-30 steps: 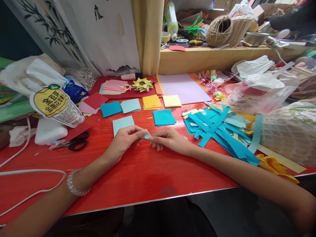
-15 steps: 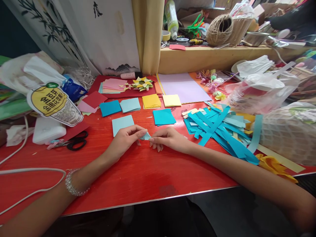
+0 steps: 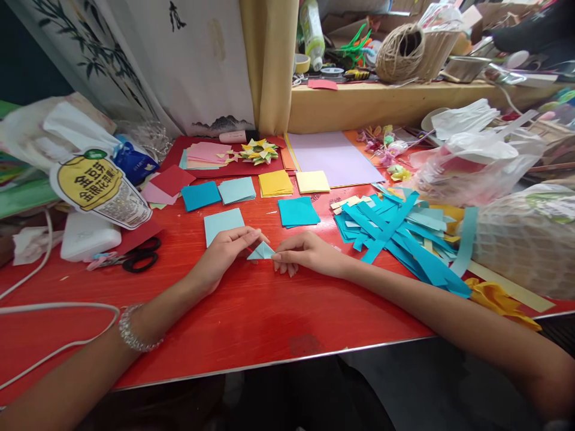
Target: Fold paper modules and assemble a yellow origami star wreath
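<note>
A small light-blue paper triangle, folded with visible creases, is held a little above the red table. My right hand pinches its right corner between thumb and fingertips. At its upper left is my left hand, fingers curled, thumb at the top edge and some fingertips partly hidden behind the paper. Just beyond my left hand lies a stack of light-blue square paper. A teal stack lies past my right hand.
Farther back are blue, pale-blue, yellow and cream paper squares. Black-handled scissors lie left. Teal paper strips are heaped right, near plastic bags. A white cable crosses the left side.
My left thumb has drawn back up and left, so more of the folded paper triangle shows. My right hand has stayed nearly still, pinching the right corner.
</note>
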`<state>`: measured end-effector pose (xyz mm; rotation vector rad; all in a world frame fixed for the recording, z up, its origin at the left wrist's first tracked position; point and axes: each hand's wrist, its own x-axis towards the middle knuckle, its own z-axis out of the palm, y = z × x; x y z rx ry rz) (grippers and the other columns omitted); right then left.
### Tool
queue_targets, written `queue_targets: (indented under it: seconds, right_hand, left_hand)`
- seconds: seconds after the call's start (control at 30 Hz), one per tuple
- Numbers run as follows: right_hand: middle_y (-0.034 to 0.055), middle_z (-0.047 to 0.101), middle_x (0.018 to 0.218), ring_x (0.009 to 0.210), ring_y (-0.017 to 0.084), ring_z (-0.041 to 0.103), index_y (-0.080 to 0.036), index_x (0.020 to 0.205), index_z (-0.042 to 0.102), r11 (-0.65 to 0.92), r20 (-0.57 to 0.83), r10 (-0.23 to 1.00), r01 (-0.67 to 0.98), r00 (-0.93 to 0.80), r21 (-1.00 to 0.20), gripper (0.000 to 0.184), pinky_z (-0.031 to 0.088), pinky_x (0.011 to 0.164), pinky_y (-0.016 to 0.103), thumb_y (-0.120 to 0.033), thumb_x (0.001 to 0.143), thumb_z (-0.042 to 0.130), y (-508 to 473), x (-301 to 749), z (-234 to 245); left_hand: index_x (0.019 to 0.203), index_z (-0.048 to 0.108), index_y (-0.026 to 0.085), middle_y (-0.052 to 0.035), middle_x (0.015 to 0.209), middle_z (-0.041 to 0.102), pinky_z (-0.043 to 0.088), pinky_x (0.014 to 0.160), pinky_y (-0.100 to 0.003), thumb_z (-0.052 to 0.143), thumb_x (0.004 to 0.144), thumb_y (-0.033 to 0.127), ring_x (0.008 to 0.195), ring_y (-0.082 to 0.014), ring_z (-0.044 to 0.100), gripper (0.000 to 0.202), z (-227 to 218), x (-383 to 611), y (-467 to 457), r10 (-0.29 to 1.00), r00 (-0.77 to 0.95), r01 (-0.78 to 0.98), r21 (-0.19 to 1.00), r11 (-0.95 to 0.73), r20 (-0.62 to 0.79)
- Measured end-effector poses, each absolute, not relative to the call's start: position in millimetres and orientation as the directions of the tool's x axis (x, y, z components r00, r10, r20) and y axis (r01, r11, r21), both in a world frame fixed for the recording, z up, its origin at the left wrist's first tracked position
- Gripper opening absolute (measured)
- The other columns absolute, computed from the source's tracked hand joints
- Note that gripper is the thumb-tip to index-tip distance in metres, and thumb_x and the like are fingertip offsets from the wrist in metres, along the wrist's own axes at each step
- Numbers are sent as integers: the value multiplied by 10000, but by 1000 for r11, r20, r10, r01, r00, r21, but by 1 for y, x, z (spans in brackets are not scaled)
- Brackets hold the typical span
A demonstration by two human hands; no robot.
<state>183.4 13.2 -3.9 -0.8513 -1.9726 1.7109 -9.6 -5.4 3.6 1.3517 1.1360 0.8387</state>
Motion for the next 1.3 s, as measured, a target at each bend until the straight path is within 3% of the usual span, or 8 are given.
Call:
queue_targets:
  seconds: [0.3,0.5,0.6,0.73,1.0,1.3]
  right_hand:
    - [31,609,674,582,92,558,-121,713,626,177,-68,655,241,-752,-954,246,449,559,217,-272,835,475,12,184,-4]
    - [34,605,698,560,83,540,-117,733,598,131,-65,697,216,-715,-968,280,442,543,210,-330,852,462,12,183,-4]
    - [16,574,650,556,82,517,-120,730,591,274,-2,706,275,-708,-922,289,402,522,202,-337,862,454,9,181,-4]
    - [-6,525,596,548,78,469,-133,686,561,417,74,704,328,-706,-848,319,332,490,196,-379,862,462,6,181,-3]
    - [1,541,624,532,78,492,-138,729,526,320,57,759,295,-649,-900,304,362,503,204,-390,876,442,9,181,-8]
    - [-3,551,608,540,82,526,-139,735,534,278,47,720,225,-693,-934,272,401,512,206,-368,867,469,11,183,-9]
  left_hand:
    - [657,556,166,29,628,506,350,570,-225,573,776,385,595,-102,440,250,3,-10,-7,951,307,366,927,-82,-37]
    - [762,548,163,19,645,580,427,610,-236,529,811,407,583,-106,534,249,0,-8,-5,943,311,294,956,21,-117]
    - [734,530,160,19,598,586,416,533,-217,534,808,410,522,-98,524,260,1,-9,-6,919,360,328,944,36,-160]
    - [719,559,161,30,536,555,375,494,-196,505,829,407,499,-88,501,275,3,-9,-12,920,374,444,893,-71,-112]
    - [748,533,169,41,556,549,387,511,-186,490,845,397,509,-79,496,252,4,-6,-12,932,356,431,897,-98,-70]
    - [738,518,168,25,589,579,424,529,-209,491,845,397,511,-89,521,254,3,-5,-13,941,331,450,889,-89,-73]
